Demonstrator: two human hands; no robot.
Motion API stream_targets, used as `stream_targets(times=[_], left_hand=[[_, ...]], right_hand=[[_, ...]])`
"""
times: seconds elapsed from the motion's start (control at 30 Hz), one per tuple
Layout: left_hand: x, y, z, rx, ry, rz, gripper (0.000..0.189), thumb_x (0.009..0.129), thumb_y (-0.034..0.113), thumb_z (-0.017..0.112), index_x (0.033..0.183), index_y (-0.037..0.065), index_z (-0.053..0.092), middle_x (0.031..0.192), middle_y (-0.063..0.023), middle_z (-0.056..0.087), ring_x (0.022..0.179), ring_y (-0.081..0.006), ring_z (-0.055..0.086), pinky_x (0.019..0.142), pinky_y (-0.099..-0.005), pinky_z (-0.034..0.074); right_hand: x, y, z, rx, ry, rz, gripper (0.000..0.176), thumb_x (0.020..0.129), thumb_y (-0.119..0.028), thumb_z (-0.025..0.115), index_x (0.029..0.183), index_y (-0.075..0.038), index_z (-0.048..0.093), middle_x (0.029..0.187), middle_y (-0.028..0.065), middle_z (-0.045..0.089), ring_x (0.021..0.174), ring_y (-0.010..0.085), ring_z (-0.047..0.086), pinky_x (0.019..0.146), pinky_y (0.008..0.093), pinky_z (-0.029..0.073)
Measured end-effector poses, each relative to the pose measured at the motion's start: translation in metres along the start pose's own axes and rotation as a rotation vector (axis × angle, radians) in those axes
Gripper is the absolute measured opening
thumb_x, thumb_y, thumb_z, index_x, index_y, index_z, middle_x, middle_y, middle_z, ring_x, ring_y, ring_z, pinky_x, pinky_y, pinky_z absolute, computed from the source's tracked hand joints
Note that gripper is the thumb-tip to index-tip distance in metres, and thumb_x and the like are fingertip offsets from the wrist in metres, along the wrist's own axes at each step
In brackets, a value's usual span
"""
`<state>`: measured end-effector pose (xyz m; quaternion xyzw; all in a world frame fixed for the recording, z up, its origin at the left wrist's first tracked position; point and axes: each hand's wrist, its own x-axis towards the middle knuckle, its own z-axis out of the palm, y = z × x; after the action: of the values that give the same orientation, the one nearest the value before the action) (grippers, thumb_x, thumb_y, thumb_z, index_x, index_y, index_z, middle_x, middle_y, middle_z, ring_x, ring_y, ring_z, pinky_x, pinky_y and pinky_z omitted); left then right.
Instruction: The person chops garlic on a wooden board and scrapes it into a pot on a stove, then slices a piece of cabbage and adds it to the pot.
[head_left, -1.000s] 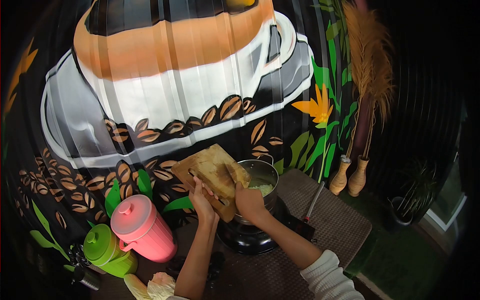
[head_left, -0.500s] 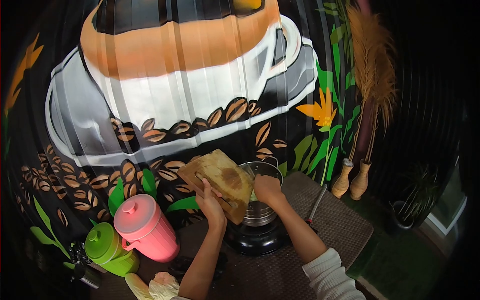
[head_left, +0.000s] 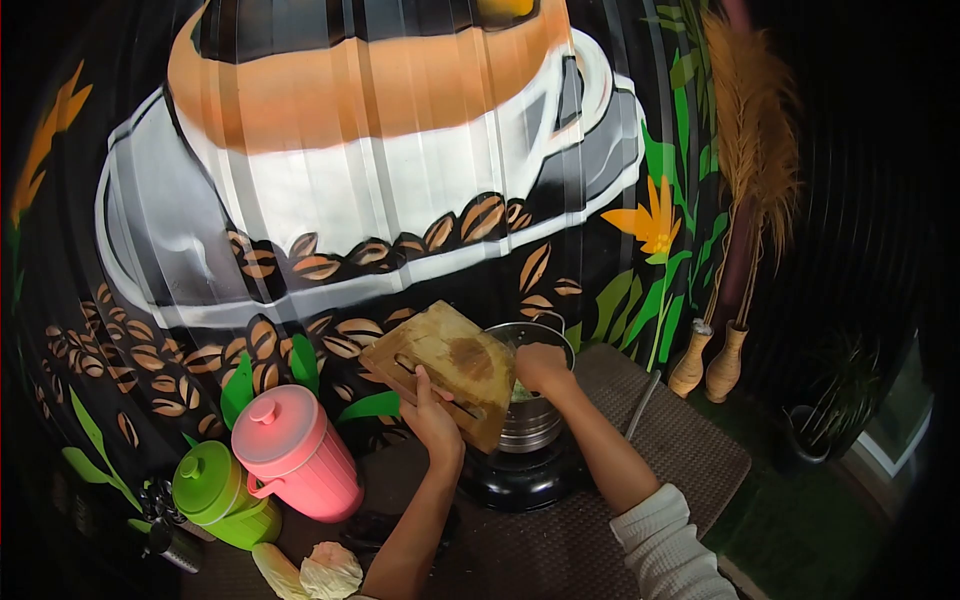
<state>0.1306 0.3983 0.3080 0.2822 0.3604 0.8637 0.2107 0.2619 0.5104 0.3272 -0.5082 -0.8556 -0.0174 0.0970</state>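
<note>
My left hand point(head_left: 432, 415) grips a wooden cutting board point(head_left: 465, 365) by its slotted handle side. The board is tilted, with its far edge against or just over the rim of a steel pot point(head_left: 530, 435). Over the pot's mouth, my right hand point(head_left: 542, 368) is closed beside the board's edge; whatever its fingers hold is hidden. Some pale green pieces point(head_left: 522, 392) show inside the pot below that hand. The pot stands on a black portable stove point(head_left: 520, 485).
Left on the brown woven tabletop point(head_left: 690, 450) stand a pink lidded jug point(head_left: 300, 460) and a green lidded jug point(head_left: 225, 500). Cabbage pieces point(head_left: 330, 570) lie near the front. A hose point(head_left: 643, 405) runs right of the stove. Behind is a painted wall point(head_left: 350, 200).
My right hand has dropped slightly and moved away from the board's surface, farther over the pot. The board stays tilted in my left hand. The whole view has shifted a little.
</note>
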Motion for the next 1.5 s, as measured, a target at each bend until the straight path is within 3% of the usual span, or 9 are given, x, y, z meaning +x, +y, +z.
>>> stream_targets(times=[0.13, 0.37, 0.53, 0.73, 0.9, 1.0, 1.2, 1.37, 1.5], left_hand=[[-0.002, -0.002, -0.001, -0.096, 0.024, -0.006, 0.032, 0.095, 0.018, 0.054, 0.120, -0.001, 0.048, 0.091, -0.0052, 0.057, 0.066, -0.0115, 0.048, 0.060, -0.0238, 0.040], [0.013, -0.017, -0.008, -0.254, 0.086, -0.059, 0.030, 0.095, 0.019, 0.055, 0.118, 0.003, 0.047, 0.078, -0.0007, 0.048, 0.062, -0.0084, 0.045, 0.060, -0.0230, 0.040], [0.017, -0.005, -0.007, -0.253, 0.081, -0.027, 0.016, 0.095, 0.020, 0.055, 0.099, 0.006, 0.049, 0.071, 0.0009, 0.044, 0.058, -0.0083, 0.044, 0.058, -0.0232, 0.038], [0.025, 0.006, -0.015, -0.249, 0.059, -0.057, 0.021, 0.093, 0.020, 0.056, 0.079, 0.010, 0.046, 0.069, 0.0005, 0.044, 0.057, -0.0093, 0.043, 0.057, -0.0228, 0.037], [0.027, 0.004, -0.014, -0.239, 0.055, -0.029, 0.021, 0.093, 0.020, 0.057, 0.078, 0.010, 0.046, 0.065, 0.0002, 0.044, 0.056, -0.0093, 0.043, 0.057, -0.0233, 0.037], [0.026, 0.004, -0.015, -0.264, 0.028, -0.066, 0.022, 0.093, 0.021, 0.056, 0.078, 0.011, 0.045, 0.062, -0.0001, 0.043, 0.056, -0.0097, 0.043, 0.057, -0.0234, 0.036], [0.023, 0.017, -0.020, -0.271, -0.029, -0.104, 0.024, 0.094, 0.025, 0.054, 0.077, 0.011, 0.044, 0.059, -0.0008, 0.042, 0.056, -0.0111, 0.042, 0.057, -0.0237, 0.035], [0.019, 0.033, -0.015, -0.253, -0.050, -0.062, 0.024, 0.095, 0.025, 0.054, 0.077, 0.012, 0.044, 0.059, -0.0010, 0.042, 0.057, -0.0112, 0.042, 0.058, -0.0235, 0.035], [0.016, 0.036, -0.005, -0.192, -0.062, 0.012, 0.018, 0.095, 0.023, 0.054, 0.086, 0.008, 0.050, 0.061, -0.0006, 0.042, 0.059, -0.0106, 0.042, 0.059, -0.0233, 0.035]], right_hand=[[-0.032, 0.007, -0.013, 0.169, 0.187, -0.111, 0.025, 0.088, -0.020, 0.053, 0.083, 0.002, 0.063, 0.075, 0.0212, 0.065, 0.075, 0.0371, 0.065, 0.068, 0.0460, 0.050], [-0.068, -0.026, -0.002, 0.186, 0.307, -0.240, 0.014, 0.081, -0.010, 0.055, 0.081, 0.001, 0.064, 0.073, 0.0189, 0.066, 0.068, 0.0318, 0.067, 0.059, 0.0396, 0.052], [-0.023, -0.006, 0.024, 0.061, 0.369, -0.175, 0.012, 0.077, -0.010, 0.060, 0.082, 0.001, 0.062, 0.071, 0.0177, 0.066, 0.068, 0.0329, 0.067, 0.060, 0.0411, 0.053], [-0.006, 0.025, 0.035, 0.055, 0.262, -0.043, 0.015, 0.078, -0.013, 0.061, 0.078, 0.001, 0.065, 0.073, 0.0197, 0.065, 0.069, 0.0346, 0.067, 0.062, 0.0421, 0.053], [-0.030, -0.005, 0.014, 0.216, 0.449, -0.091, 0.019, 0.085, -0.017, 0.055, 0.089, 0.001, 0.060, 0.066, 0.0183, 0.064, 0.063, 0.0337, 0.066, 0.058, 0.0427, 0.052], [-0.048, -0.032, 0.003, 0.176, 0.359, -0.235, 0.017, 0.086, -0.014, 0.052, 0.090, 0.001, 0.058, 0.066, 0.0187, 0.064, 0.062, 0.0330, 0.066, 0.057, 0.0420, 0.051], [-0.009, 0.011, 0.055, 0.082, 0.428, -0.089, 0.020, 0.085, -0.019, 0.058, 0.091, -0.001, 0.059, 0.063, 0.0171, 0.063, 0.061, 0.0326, 0.065, 0.057, 0.0435, 0.051], [-0.022, 0.029, 0.037, 0.063, 0.372, -0.019, 0.020, 0.085, -0.020, 0.058, 0.088, -0.001, 0.060, 0.067, 0.0183, 0.063, 0.063, 0.0332, 0.065, 0.057, 0.0433, 0.051], [-0.053, -0.005, 0.009, 0.225, 0.542, -0.108, 0.020, 0.088, -0.021, 0.056, 0.090, -0.001, 0.058, 0.061, 0.0159, 0.062, 0.058, 0.0315, 0.064, 0.053, 0.0417, 0.050]])
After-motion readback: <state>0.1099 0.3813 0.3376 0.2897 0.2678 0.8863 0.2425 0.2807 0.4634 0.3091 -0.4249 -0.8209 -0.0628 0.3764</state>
